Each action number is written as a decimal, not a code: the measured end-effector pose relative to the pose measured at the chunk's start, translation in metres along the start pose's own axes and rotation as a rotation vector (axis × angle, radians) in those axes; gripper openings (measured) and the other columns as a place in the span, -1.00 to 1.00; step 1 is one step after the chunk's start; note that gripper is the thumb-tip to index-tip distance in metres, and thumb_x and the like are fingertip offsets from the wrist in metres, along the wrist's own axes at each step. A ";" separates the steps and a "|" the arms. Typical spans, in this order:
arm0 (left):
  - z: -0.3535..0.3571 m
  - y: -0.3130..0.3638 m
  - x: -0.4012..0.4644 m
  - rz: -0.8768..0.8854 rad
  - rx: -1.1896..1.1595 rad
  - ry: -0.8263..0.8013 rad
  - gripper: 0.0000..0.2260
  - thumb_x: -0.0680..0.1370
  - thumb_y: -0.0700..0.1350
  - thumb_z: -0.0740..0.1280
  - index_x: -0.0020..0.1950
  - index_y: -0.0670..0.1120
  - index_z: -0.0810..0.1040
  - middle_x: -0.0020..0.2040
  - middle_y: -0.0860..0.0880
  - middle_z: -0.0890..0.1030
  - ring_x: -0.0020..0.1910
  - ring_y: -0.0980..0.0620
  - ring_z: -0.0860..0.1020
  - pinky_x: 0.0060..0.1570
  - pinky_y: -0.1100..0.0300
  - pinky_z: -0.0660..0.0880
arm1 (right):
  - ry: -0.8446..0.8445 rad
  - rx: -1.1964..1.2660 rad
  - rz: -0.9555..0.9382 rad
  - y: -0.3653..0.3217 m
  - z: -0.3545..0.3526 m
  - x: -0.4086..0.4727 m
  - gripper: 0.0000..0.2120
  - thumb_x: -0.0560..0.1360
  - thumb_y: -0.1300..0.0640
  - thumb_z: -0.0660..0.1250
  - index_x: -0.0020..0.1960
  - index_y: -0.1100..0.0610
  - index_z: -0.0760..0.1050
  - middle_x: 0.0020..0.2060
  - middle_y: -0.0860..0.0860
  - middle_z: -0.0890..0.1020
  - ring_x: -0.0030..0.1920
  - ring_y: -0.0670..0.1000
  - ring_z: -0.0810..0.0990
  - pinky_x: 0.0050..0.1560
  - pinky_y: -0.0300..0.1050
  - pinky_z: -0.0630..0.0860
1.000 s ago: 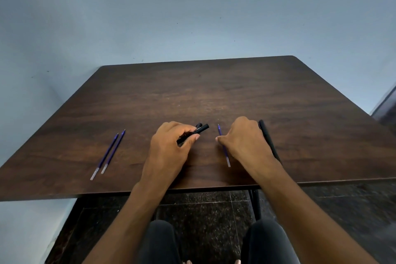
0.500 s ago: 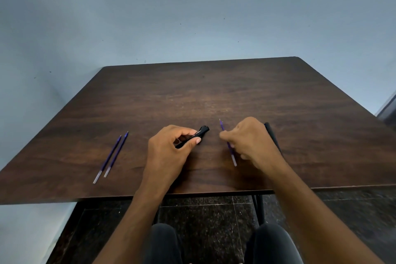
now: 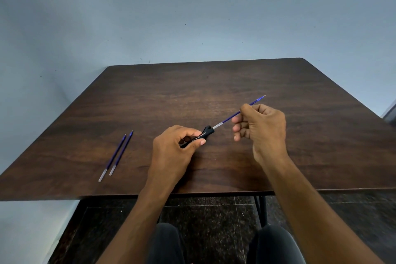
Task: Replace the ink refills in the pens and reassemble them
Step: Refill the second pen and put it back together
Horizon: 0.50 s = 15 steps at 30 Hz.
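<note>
Far left on the dark wood surface (image 3: 214, 92), two blue refills (image 3: 116, 155) lie side by side, touching or nearly so, clear ends toward the near edge and tips pointing away.

Near the middle, the left hand (image 3: 173, 152) has its grip wrapped round a black pen barrel (image 3: 203, 134), thumb and fingers curled over it. Pale lettering runs along the barrel; it is too small and partly covered to read for certain. The barrel's open end points up and to the right, beyond the fingertips.

A third blue refill (image 3: 230, 118) has its clear end at that opening; whether it is already inside cannot be told. The right hand (image 3: 260, 128) pinches this refill toward its far end, the writing tip sticking out past the fingers, up and to the right.
</note>
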State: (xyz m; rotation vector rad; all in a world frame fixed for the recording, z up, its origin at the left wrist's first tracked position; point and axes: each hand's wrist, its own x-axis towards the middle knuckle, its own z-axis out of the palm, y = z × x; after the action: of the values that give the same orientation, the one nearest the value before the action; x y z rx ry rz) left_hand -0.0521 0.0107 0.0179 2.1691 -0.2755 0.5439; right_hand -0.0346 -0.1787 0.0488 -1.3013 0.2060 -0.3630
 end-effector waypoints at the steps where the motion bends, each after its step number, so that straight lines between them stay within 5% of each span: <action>1: 0.000 0.000 0.000 -0.003 -0.002 0.006 -0.84 0.41 -0.15 0.58 -0.04 -0.01 0.74 -0.12 0.13 0.68 -0.08 0.23 0.58 -0.09 0.49 0.42 | -0.002 -0.001 0.001 0.001 0.000 0.000 -0.82 0.51 0.31 0.33 -0.28 0.28 0.53 -0.44 0.15 0.65 -0.55 0.03 0.55 -0.59 -0.15 0.47; 15: 0.000 0.000 0.000 -0.011 -0.016 0.025 -0.84 0.41 -0.15 0.58 -0.04 -0.03 0.72 -0.14 0.12 0.66 -0.09 0.26 0.57 -0.13 0.52 0.40 | -0.189 -0.106 0.059 0.028 0.016 -0.013 -0.79 0.49 0.30 0.42 -0.32 0.23 0.60 -0.38 0.15 0.68 -0.49 0.07 0.55 -0.54 -0.13 0.48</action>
State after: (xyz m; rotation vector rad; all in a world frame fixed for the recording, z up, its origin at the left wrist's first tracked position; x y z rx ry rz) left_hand -0.0527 0.0108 0.0180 2.1460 -0.2534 0.5606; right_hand -0.0373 -0.1534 0.0253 -1.4216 0.1053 -0.1794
